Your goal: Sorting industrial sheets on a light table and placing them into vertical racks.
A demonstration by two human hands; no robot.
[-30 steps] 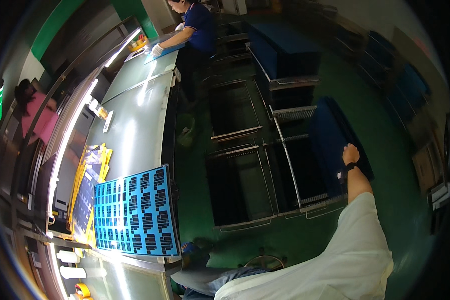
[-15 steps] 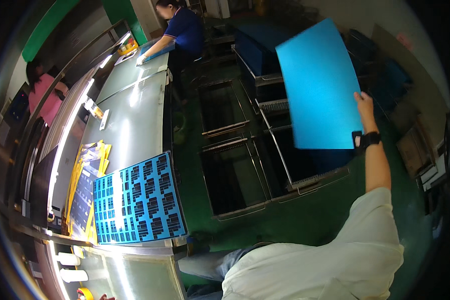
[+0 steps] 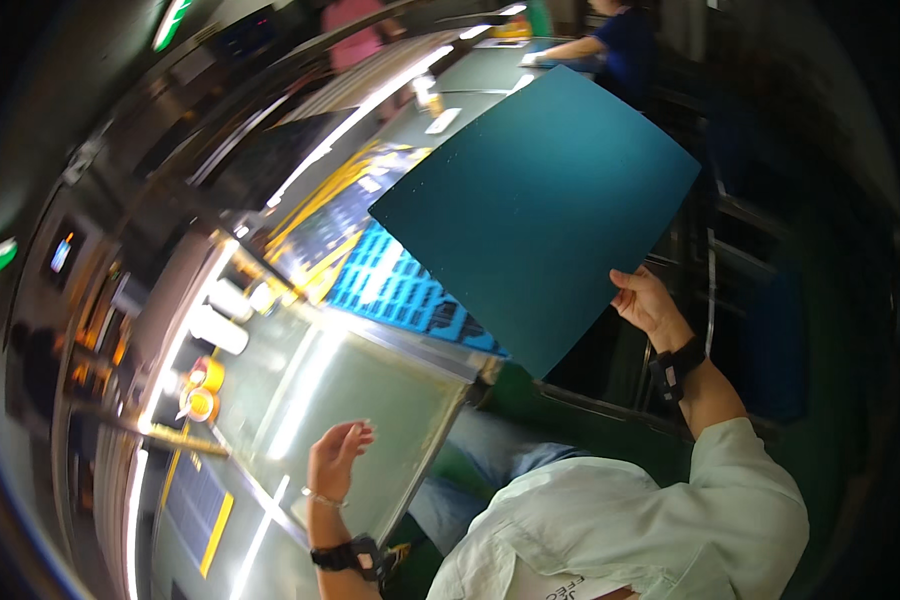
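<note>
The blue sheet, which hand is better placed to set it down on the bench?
Probably the right hand: it already grips the blue sheet by its lower edge, above the bench. The left hand is open, empty and apart from the sheet.

Right hand point(image 3: 648, 303) raised, fingers pinched shut, left hand point(image 3: 336, 456) lifted, fingers loosely spread

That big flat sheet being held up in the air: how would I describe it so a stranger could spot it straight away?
Start at the long shiny metal workbench, then look above its right edge. There the right hand pinches one corner of a large, thin, dark teal sheet, tilted like a diamond. Unlike the bright blue gridded tray lying on the bench beneath it, it is plain and raised.
</note>
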